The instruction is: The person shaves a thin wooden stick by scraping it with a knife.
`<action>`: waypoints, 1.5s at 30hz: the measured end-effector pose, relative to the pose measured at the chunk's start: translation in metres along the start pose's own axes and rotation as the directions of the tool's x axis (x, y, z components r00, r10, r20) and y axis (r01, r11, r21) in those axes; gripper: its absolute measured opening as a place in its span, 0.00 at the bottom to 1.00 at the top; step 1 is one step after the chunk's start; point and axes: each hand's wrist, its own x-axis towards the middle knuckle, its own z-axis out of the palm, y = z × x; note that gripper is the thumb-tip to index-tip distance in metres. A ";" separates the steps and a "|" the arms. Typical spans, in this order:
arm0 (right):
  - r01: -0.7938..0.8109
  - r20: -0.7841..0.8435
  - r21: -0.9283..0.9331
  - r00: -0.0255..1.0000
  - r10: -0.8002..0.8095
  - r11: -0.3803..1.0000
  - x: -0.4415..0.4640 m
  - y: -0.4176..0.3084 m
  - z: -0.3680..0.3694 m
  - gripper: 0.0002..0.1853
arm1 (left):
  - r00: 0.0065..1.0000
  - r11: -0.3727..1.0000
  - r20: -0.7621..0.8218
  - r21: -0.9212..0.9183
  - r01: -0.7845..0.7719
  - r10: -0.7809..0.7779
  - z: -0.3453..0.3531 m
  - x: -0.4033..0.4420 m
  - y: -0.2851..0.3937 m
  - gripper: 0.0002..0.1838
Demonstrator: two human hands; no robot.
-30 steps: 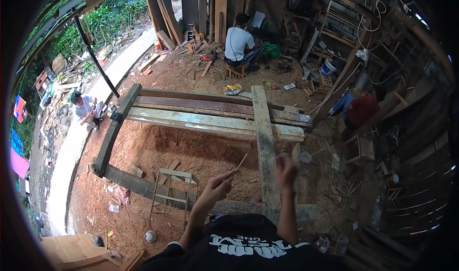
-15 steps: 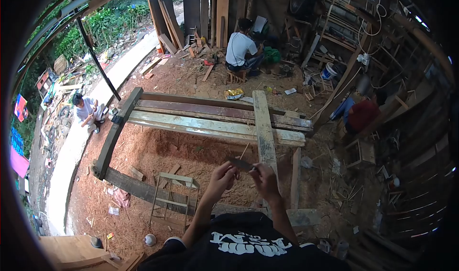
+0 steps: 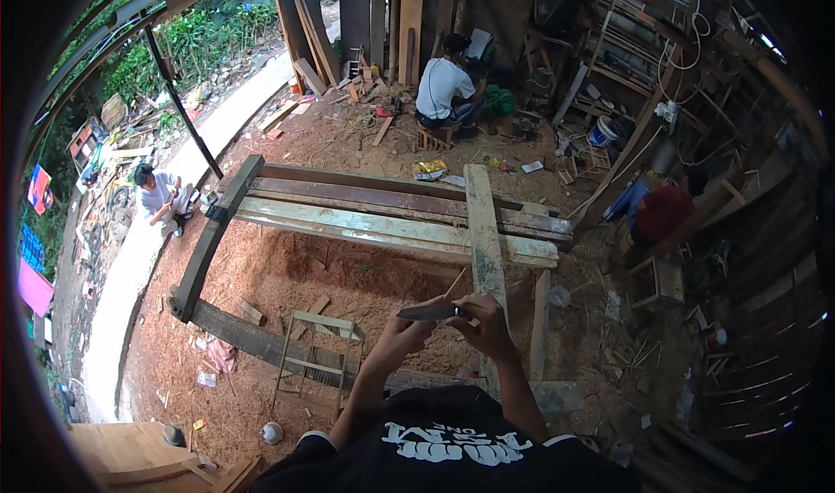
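Note:
My right hand is closed around the handle of a knife. Its dark blade points left and lies across the top of my left hand. The fingers of my left hand are closed on a thin wooden stick, whose upper end sticks out beyond the blade toward the upper right. Both hands are close together in front of my dark shirt. Just past them lies a wooden plank, set crosswise over long boards.
A small slatted wooden frame stands at lower left on ground strewn with shavings. One person sits at the back, another crouches at left, and a third is at right. A curved beam borders the boards.
The knife has shifted lower and turned flatter across my left hand, its blade now pointing left. My right hand has tilted with it; the stick is still in my left hand.

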 end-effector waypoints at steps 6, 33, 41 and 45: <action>-0.453 -0.337 -0.048 0.846 0.412 0.890 -0.031 0.049 -0.018 0.17 | 0.997 0.998 0.071 -0.058 0.001 0.003 -0.005 -0.019 -0.005 0.22; -0.139 -0.228 -0.131 0.968 0.107 0.982 -0.025 0.035 0.001 0.21 | 0.993 0.995 -0.081 -0.059 0.078 -0.083 -0.004 0.002 -0.030 0.18; -0.571 -0.302 -0.021 0.786 0.539 0.821 -0.019 0.067 -0.056 0.28 | 0.990 0.958 -0.127 0.287 -0.030 0.069 -0.038 0.004 -0.033 0.18; -0.565 -0.043 0.412 0.771 0.635 0.714 0.003 0.036 -0.009 0.23 | 0.981 0.856 0.032 0.484 -0.182 0.190 -0.021 0.039 -0.028 0.16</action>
